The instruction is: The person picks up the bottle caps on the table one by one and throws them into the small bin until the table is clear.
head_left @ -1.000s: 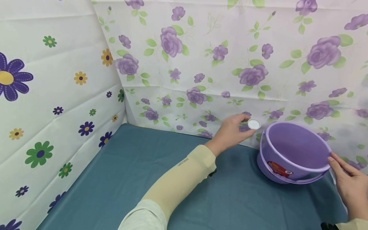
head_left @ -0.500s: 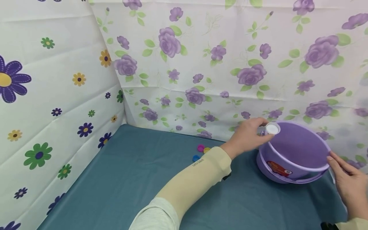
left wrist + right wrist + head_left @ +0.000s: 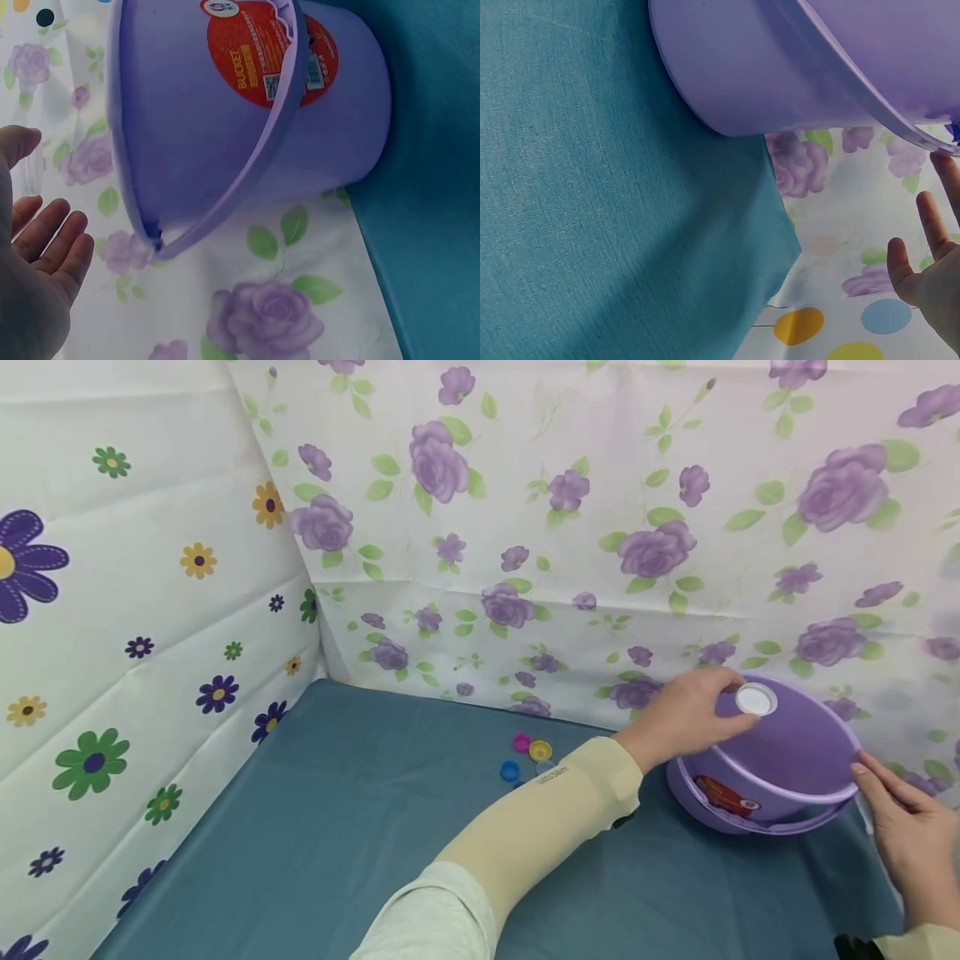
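Note:
My left hand (image 3: pixel 693 710) pinches a small round clear-and-white bottle cap (image 3: pixel 756 699) between thumb and fingers, over the left part of the purple bucket's (image 3: pixel 795 752) mouth. In the left wrist view the cap (image 3: pixel 31 172) shows edge-on with a ridged side, and the other fingers are spread apart. The bucket stands upright, its handle (image 3: pixel 262 142) hanging down over the front near a red label (image 3: pixel 244 52). At the bucket's right rim, my right hand (image 3: pixel 911 835) grips the edge between thumb and fingers.
Left of the bucket, a pink cap (image 3: pixel 522 742), a yellow cap (image 3: pixel 540 751) and a blue cap (image 3: pixel 510 771) lie on the teal tablecloth (image 3: pixel 360 827). A clear cap (image 3: pixel 545 767) is partly hidden by the left sleeve. A floral sheet (image 3: pixel 465 552) hangs behind.
My left hand has moved right with the bottle cap, from beside the bucket to over its mouth. Its sleeve has uncovered several caps on the table. My right hand stays at the rim.

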A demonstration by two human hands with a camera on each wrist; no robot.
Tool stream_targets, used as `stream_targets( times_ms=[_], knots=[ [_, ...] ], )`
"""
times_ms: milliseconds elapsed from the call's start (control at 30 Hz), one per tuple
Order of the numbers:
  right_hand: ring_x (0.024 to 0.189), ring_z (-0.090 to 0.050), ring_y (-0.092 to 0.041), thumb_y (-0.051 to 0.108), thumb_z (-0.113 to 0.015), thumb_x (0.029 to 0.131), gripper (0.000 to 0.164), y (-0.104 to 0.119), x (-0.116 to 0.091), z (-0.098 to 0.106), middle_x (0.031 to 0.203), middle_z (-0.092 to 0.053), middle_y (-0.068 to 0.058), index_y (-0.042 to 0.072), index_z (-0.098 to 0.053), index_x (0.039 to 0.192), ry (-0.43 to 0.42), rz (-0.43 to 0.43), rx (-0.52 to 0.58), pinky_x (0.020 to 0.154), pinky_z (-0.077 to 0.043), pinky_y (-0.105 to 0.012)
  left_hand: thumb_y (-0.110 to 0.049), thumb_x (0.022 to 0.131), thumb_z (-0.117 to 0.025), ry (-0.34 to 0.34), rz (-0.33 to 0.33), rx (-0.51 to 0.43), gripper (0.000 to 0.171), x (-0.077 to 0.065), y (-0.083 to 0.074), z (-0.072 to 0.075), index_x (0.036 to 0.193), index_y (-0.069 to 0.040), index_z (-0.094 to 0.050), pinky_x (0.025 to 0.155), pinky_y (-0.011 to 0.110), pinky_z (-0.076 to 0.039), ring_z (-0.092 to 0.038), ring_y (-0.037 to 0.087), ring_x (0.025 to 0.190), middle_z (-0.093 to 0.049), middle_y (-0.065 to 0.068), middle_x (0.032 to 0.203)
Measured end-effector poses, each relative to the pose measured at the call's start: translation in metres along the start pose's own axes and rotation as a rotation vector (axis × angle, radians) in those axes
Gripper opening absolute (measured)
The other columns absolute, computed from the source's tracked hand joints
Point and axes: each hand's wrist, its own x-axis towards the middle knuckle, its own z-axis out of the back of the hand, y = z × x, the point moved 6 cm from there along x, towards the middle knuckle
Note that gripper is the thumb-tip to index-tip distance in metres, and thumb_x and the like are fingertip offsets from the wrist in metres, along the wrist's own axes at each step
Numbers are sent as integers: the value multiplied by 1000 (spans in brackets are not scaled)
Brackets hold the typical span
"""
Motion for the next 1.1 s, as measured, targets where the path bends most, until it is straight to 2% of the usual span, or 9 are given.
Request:
stream_targets(
  times_ms=[167, 300, 533, 800, 967, 1100],
  knots=[
    [126, -37, 12, 43, -62, 86, 41, -1, 0, -1, 134, -46, 25, 38, -55, 127, -4, -29, -29, 103, -27, -5, -52, 83, -63, 24, -23, 72, 42, 7, -6, -13, 120, -35, -52, 90, 5, -37, -49, -11, 110, -53, -26, 116],
    [126, -37, 12, 44, -61, 86, 41, -1, 0, -1, 135, -46, 23, 39, -55, 126, -10, -37, -40, 107, -27, -10, -52, 83, -63, 52, -4, 71, 42, 10, -7, -23, 119, -36, -51, 90, 5, -38, -49, -11, 108, -53, -27, 115],
    [125, -40, 11, 41, -63, 86, 40, -2, 0, 0, 134, -48, 23, 37, -56, 126, -11, -42, -12, 97, -30, -1, -49, 84, -64, 117, -24, 88, 41, 12, -13, -35, 120, -34, -50, 84, 5, -39, -50, -12, 98, -54, -25, 109],
    [124, -40, 11, 42, -63, 85, 40, -1, 0, 0, 133, -49, 23, 38, -57, 125, -19, -53, -11, 99, -30, -2, -49, 83, -64, 199, 6, 169, 40, 14, -14, -45, 118, -34, -50, 82, 8, -41, -51, -10, 93, -54, -24, 107],
    [125, -39, 11, 42, -63, 85, 40, -1, 0, 0, 133, -49, 23, 38, -57, 125, -18, -45, -15, 97, -30, -1, -46, 84, -64, 249, -19, 234, 33, 15, -14, -51, 112, -32, -53, 73, 10, -42, -52, -6, 84, -56, -21, 98],
    [124, -40, 12, 43, -63, 85, 40, -1, 0, 0, 132, -49, 24, 38, -57, 125, -19, -41, -17, 97, -30, 0, -44, 84, -66, 271, -33, 283, 31, 16, -15, -56, 109, -32, -54, 71, 11, -43, -51, -5, 83, -56, -20, 95]
  ],
)
